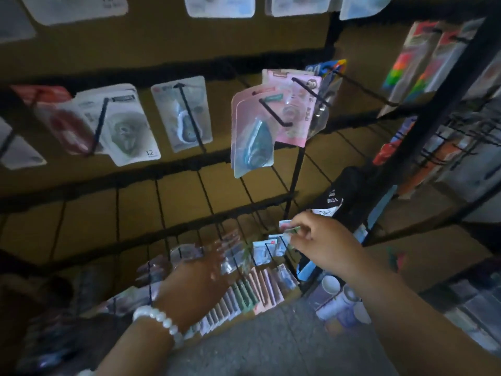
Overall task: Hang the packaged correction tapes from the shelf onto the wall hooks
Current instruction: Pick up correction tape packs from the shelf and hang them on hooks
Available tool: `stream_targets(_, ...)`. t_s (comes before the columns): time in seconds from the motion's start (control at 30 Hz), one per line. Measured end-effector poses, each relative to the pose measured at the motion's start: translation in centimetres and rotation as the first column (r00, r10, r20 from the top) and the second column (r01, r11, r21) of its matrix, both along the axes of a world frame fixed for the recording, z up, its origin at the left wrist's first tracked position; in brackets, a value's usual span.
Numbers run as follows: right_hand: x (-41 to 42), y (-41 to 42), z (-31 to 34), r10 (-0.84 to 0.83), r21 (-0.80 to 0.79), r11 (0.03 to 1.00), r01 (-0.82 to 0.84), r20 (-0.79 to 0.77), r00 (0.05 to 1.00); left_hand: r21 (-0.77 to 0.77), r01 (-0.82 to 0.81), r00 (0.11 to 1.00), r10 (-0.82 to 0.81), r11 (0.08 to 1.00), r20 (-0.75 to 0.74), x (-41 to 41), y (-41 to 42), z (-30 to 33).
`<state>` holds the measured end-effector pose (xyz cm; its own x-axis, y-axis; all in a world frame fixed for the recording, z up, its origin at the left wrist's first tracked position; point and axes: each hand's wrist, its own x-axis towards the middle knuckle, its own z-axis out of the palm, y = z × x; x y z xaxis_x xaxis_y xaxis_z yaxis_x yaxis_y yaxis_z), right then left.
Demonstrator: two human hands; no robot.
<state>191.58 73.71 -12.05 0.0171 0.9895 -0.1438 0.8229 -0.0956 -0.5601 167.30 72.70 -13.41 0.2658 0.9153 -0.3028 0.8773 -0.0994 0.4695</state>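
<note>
we're picking stock: our right hand point(311, 234) pinches a packet point(288, 227), our left hand point(208, 270) reaches, fingers spread. next, lift it to a wall hook point(273, 112).

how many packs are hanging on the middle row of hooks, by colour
Counting only packs that show on the middle row; any behind are hidden.
Red: 1, the red pack
White or grey: 2, the white pack and the grey pack
Pink: 3, the front pink pack with one close behind, and the rear pink pack
Total: 6
</note>
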Motion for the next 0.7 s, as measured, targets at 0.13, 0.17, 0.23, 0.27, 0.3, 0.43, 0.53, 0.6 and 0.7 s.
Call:
stream_targets(0.13,1.8,0.6,-3.5,0.117,-0.039,0.992,-0.116,0.027,0.993,-0.002,-0.134,0.981,0.133,0.991,-0.138,1.4,-1.4,-3.6)
stream_targets(0.17,2.2,0.6,-4.4,0.133,-0.042,0.990,-0.131,0.045,0.990,-0.012,-0.135,0.977,0.131,0.991,-0.171,1.7,-1.7,-4.7)
stream_targets(0.23,2.9,0.6,-6.2,0.153,-0.051,0.987,-0.149,0.067,0.986,-0.071,-0.175,0.973,0.161,0.982,-0.167,2.3,-2.4,-6.4)
stream_targets(0.27,3.1,0.5,-7.1,0.157,-0.058,0.986,-0.153,0.066,0.985,-0.086,-0.199,0.971,0.185,0.976,-0.155,2.5,-2.8,-7.3)
stream_targets(0.3,3.3,0.4,-8.0,0.162,-0.065,0.985,-0.158,0.063,0.985,-0.087,-0.210,0.969,0.195,0.974,-0.149,2.7,-3.0,-8.1)
stream_targets(0.43,3.5,0.1,-11.7,0.180,-0.066,0.982,-0.175,0.065,0.982,-0.115,-0.233,0.964,0.213,0.966,-0.160,3.1,-3.1,-13.0)
stream_targets(0.53,3.1,-0.1,-16.1,0.141,-0.038,0.990,-0.139,0.074,0.987,-0.144,-0.234,0.960,0.206,0.962,-0.188,2.8,-2.4,-18.5)
stream_targets(0.6,2.6,-0.2,-19.9,0.119,-0.033,0.993,-0.117,0.065,0.991,-0.124,-0.223,0.962,0.199,0.967,-0.185,2.6,-2.1,-22.9)
stream_targets(0.7,1.9,-0.6,-26.2,0.098,-0.066,0.993,-0.094,0.071,0.993,-0.124,-0.203,0.965,0.177,0.971,-0.191,2.8,-1.8,-29.6)
